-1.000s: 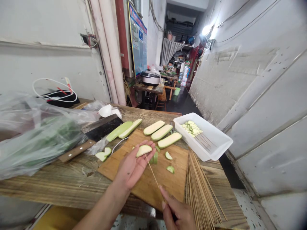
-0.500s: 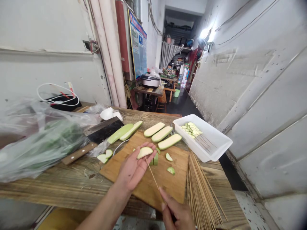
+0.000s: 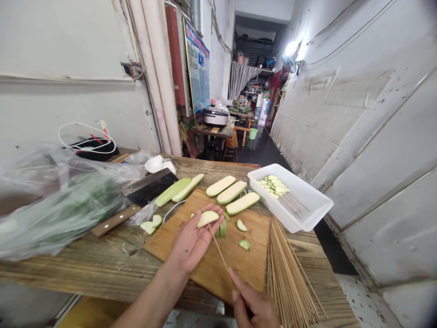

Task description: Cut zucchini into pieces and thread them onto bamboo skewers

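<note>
My left hand [image 3: 191, 241], palm up above the cutting board [image 3: 164, 246], holds a half-round zucchini slice [image 3: 207, 218] between thumb and fingers. A thin bamboo skewer [image 3: 219, 250] is pinched in my right hand [image 3: 251, 298], its far end meeting the slice's lower edge; how deep it goes I cannot tell. Beneath and beside my left hand lie cut zucchini pieces [image 3: 223, 228], partly hidden by the fingers. Two small offcuts [image 3: 244, 245] rest on the board's right half. Halved zucchini [image 3: 243, 203] lie cut side up along the board's far edge.
A white plastic tub [image 3: 312, 214] with skewered slices [image 3: 275, 186] stands at the right. Loose skewers [image 3: 288, 278] lie beside the board. To the left are a cleaver [image 3: 150, 187], more zucchini [image 3: 174, 191], end pieces [image 3: 152, 224] and a plastic bag of greens [image 3: 78, 200].
The view has shifted slightly, so everything sits a little further right. Both hands keep the same hold, with the skewer's end still at the slice.
</note>
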{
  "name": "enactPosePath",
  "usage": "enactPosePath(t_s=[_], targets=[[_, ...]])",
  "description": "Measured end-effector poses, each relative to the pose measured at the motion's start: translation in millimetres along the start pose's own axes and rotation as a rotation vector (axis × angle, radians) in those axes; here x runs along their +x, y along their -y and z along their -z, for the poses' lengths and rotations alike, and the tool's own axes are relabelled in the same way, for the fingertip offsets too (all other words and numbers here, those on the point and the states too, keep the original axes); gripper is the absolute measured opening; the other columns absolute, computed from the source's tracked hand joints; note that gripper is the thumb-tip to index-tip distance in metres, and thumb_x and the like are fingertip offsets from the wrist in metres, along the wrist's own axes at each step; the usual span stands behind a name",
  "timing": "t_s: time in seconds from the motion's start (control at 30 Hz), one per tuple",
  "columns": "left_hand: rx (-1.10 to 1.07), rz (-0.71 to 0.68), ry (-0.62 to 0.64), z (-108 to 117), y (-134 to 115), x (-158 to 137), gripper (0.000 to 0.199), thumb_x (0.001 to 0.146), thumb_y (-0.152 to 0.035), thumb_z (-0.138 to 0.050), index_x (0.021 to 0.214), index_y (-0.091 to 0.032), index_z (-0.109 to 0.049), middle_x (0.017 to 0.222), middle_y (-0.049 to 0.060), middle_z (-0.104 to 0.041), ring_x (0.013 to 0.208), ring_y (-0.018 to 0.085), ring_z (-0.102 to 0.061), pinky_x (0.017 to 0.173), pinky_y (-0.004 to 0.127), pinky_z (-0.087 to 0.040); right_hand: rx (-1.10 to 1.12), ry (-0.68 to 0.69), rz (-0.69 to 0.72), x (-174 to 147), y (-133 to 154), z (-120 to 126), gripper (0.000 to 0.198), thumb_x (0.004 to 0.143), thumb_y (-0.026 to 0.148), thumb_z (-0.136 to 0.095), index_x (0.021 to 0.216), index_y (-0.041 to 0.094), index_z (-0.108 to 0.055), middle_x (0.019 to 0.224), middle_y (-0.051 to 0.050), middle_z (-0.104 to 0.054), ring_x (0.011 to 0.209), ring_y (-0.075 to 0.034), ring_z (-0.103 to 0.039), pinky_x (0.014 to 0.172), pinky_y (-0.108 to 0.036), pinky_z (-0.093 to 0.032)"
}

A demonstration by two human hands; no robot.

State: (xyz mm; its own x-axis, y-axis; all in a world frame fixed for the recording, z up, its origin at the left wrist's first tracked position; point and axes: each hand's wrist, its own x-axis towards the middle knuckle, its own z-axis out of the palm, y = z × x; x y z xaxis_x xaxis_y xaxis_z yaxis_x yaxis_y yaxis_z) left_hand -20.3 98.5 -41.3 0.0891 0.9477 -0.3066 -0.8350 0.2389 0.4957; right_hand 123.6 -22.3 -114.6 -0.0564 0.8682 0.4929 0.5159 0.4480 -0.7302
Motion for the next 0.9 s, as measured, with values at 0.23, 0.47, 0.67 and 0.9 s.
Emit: enactPosePath(t_s=[0.23, 0.47, 0.67, 0.9], targets=[[0.008, -0.01, -0.011, -1.3, -1.2, -3.1, 0.022, 0.086, -0.011, -0.044, 0.101, -0.003, -0.059, 0.102, 0.02, -0.066, 0.103, 0.027, -0.061, 0.092, 0.042, -0.05, -0.025, -0.007, 0.005, 0.2, -0.4, 0.5, 0.037, 0.092, 0.027, -0.041, 0.117, 0.012, -0.065, 0.085, -0.009, -0.076, 0.062, -0.012, -0.072, 0.074, -0.015, -0.052], [-0.006, 0.001, -0.007, -1.0, -0.9, -1.2, 0.026, 0.087, -0.012, -0.043, 0.107, -0.005, -0.058, 0.102, 0.02, -0.066, 0.103, 0.026, -0.062, 0.091, 0.041, -0.051, -0.007, -0.029, 0.045, 1.3, -1.1, 1.0, 0.035, 0.09, 0.024, -0.044, 0.117, 0.014, -0.065, 0.095, -0.01, -0.074, 0.078, -0.014, -0.073, 0.076, -0.015, -0.052], [-0.009, 0.008, -0.012, -1.5, -0.3, -0.5, 0.025, 0.087, -0.012, -0.043, 0.105, -0.004, -0.058, 0.103, 0.02, -0.066, 0.103, 0.026, -0.062, 0.091, 0.041, -0.051, 0.044, -0.045, 0.011, 1.4, -0.3, 0.4, 0.035, 0.087, 0.019, -0.047, 0.116, 0.013, -0.065, 0.092, -0.01, -0.075, 0.072, -0.013, -0.073, 0.072, -0.014, -0.052], [0.035, -0.036, 0.024, -1.3, 1.1, -1.4, 0.022, 0.085, -0.011, -0.047, 0.101, -0.006, -0.061, 0.102, 0.019, -0.067, 0.104, 0.026, -0.061, 0.094, 0.043, -0.049, 0.018, -0.041, -0.012, 4.4, 1.2, 1.0, 0.035, 0.088, 0.021, -0.045, 0.115, 0.014, -0.066, 0.077, -0.006, -0.075, 0.055, -0.012, -0.07, 0.065, -0.016, -0.054]])
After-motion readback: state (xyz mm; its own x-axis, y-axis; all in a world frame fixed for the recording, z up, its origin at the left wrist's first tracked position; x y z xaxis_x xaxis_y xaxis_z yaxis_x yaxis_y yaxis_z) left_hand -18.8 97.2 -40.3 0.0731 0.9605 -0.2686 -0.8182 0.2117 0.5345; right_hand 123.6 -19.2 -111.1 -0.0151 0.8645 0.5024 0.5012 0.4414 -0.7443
